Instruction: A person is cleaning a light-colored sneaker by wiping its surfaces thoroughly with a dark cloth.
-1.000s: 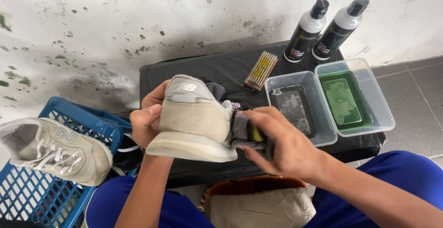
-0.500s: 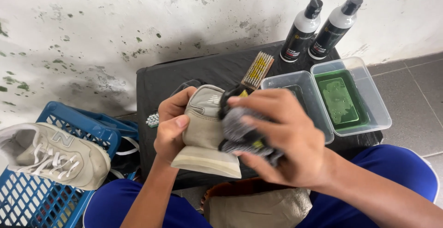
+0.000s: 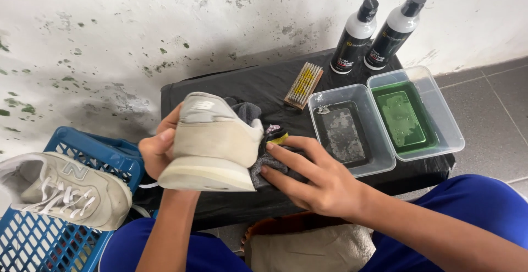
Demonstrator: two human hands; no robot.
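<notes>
Nearest to the person, blue trouser legs are framing a crumpled tan cloth bundle at six o'clock. Just above it the two hands are working close together around a beige suede sneaker. The left hand is gripping the shoe from its nine o'clock side, thumb lying across the nap of the upper, and holding it with the thick cream sole turned down towards the lap. The right hand is spreading its fingers flat over a grey, fuzzy cloth, pressing it against the shoe's three o'clock end; a small yellow and pink patch is showing at the cloth's top edge.

At eight o'clock a second sneaker, white-laced and scuffed, is lying on its side on a blue plastic lattice crate.

Beyond the hands, a low table draped in black sheeting is carrying a wooden brush with pale bristles at twelve o'clock. At two o'clock two clear rectangular plastic tubs are sitting side by side, touching: the nearer tub is holding dark, murky liquid, the farther tub green liquid. Behind them two tall bottles, black-bodied with white shoulders and black caps, are standing upright against a stained, mottled white wall.
</notes>
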